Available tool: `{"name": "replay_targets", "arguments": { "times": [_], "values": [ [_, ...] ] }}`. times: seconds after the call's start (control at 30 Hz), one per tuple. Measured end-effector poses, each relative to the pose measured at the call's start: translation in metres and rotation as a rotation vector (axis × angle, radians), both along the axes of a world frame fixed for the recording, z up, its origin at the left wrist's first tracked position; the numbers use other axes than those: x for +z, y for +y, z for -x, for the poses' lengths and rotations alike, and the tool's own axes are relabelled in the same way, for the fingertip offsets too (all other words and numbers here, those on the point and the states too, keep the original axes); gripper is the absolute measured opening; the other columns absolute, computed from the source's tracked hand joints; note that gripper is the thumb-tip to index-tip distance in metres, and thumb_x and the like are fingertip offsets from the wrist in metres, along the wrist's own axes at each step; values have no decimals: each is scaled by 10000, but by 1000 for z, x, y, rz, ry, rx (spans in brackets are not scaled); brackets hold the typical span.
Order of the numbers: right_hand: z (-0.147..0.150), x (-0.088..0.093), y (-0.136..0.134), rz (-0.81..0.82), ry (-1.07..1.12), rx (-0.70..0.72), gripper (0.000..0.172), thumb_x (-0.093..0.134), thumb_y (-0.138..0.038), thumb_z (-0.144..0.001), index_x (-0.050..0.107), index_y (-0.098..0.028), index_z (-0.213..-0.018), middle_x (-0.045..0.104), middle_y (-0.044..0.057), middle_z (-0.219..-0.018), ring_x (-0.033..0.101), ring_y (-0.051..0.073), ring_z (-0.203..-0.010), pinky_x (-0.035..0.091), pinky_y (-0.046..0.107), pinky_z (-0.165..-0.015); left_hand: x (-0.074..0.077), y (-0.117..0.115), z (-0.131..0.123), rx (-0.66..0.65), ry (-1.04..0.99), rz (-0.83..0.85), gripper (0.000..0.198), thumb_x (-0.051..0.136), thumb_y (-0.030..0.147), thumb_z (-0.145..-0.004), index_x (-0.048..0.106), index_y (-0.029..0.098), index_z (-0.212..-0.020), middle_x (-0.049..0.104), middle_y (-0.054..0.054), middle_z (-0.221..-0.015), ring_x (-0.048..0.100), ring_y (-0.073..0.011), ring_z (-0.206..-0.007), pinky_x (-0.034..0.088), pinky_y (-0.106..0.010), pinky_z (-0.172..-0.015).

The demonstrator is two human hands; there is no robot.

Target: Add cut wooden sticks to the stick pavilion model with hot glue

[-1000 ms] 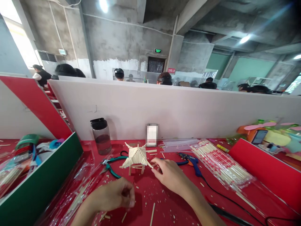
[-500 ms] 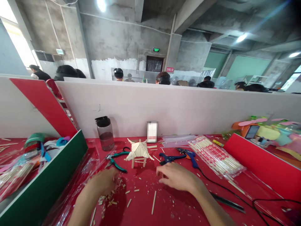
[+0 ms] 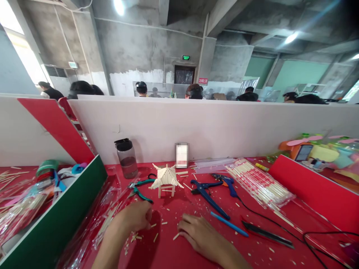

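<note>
My right hand [image 3: 193, 233] rests low over the red table, its fingers bent down onto a short wooden stick [image 3: 176, 236]. Only one end of that stick shows by the fingertips. To the left, my left hand [image 3: 137, 216] has its fingers curled in; whatever they may hold is hidden. Beyond both hands stands a small pavilion model of wooden sticks [image 3: 166, 179], upright on its legs and untouched. Teal-handled pliers [image 3: 141, 188] lie just beyond my left hand. Blue cutting pliers [image 3: 209, 194] and a blue pen-like stick [image 3: 228, 223] lie right of centre.
A blue glue gun [image 3: 228, 183] trails a black cord. Bagged sticks [image 3: 260, 183] lie on the right, with a black cutter [image 3: 267, 233] nearer. A water bottle [image 3: 126, 158] stands by the white partition [image 3: 224, 127]. Green [image 3: 64, 209] and red [image 3: 316, 186] dividers flank the table; wood scraps are scattered about.
My right hand has come nearer and down onto the stick, uncovering the blue cutting pliers and the blue pen-like stick. My left hand has shifted right and slightly nearer, its fingers curled.
</note>
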State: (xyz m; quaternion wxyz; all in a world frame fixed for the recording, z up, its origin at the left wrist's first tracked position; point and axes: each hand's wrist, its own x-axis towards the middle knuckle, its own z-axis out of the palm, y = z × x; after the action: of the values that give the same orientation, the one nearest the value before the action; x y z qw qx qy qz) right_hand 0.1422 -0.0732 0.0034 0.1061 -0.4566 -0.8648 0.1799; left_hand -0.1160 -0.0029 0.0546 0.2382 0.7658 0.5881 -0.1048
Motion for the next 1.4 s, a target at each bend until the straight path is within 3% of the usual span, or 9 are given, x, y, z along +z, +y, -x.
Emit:
{"name": "replay_targets", "arguments": {
  "times": [0.2, 0.43, 0.63, 0.93, 1.1, 1.4],
  "values": [
    [2, -6, 1, -55, -4, -2, 161, 504, -252, -1020, 661, -221, -1001, 674, 24, -1012, 670, 178, -876, 446, 253, -729, -7, -3, -21, -14, 65, -47, 196, 700, 113, -637, 710, 217, -803, 790, -80, -900, 721, -298, -895, 436, -293, -666],
    [1, -9, 1, -72, 9, -1, 167, 494, -250, -1019, 656, -220, -989, 673, 19, -998, 666, 170, -872, 436, 252, -714, -12, -3, -22, -47, 74, -108, 197, 579, 78, -716, 706, 192, -814, 776, -124, -880, 728, -324, -884, 430, -315, -665],
    [-1, -16, 2, -95, 25, -5, 180, 483, -274, -1025, 657, -231, -1010, 676, 11, -1005, 658, 166, -863, 425, 255, -716, 0, -4, -13, -129, -20, -51, 157, 552, 180, -816, 687, 218, -886, 773, -77, -934, 709, -264, -862, 389, -273, -639],
    [-1, -16, 2, -94, 41, -6, 190, 476, -273, -1026, 662, -240, -1014, 682, 5, -1014, 661, 163, -883, 428, 250, -728, 8, -2, -6, -75, -127, 29, 289, 600, 81, -663, 731, 208, -888, 789, -58, -912, 712, -249, -841, 376, -261, -601],
    [-2, -19, 2, -111, 30, -1, 188, 473, -273, -1025, 657, -240, -1012, 683, 3, -1013, 659, 163, -880, 427, 253, -733, 12, -3, -7, -34, -147, 44, 164, 623, 154, -668, 757, 200, -750, 793, -67, -832, 719, -264, -827, 379, -273, -604],
    [-1, -14, 3, -81, 42, -15, 198, 467, -259, -1019, 663, -236, -1007, 684, 12, -1006, 660, 171, -876, 438, 253, -743, 6, -2, -2, -50, -161, 11, 104, 647, 268, -678, 680, 204, -602, 683, -8, -614, 614, -193, -616, 291, -263, -529]
  ]
}}
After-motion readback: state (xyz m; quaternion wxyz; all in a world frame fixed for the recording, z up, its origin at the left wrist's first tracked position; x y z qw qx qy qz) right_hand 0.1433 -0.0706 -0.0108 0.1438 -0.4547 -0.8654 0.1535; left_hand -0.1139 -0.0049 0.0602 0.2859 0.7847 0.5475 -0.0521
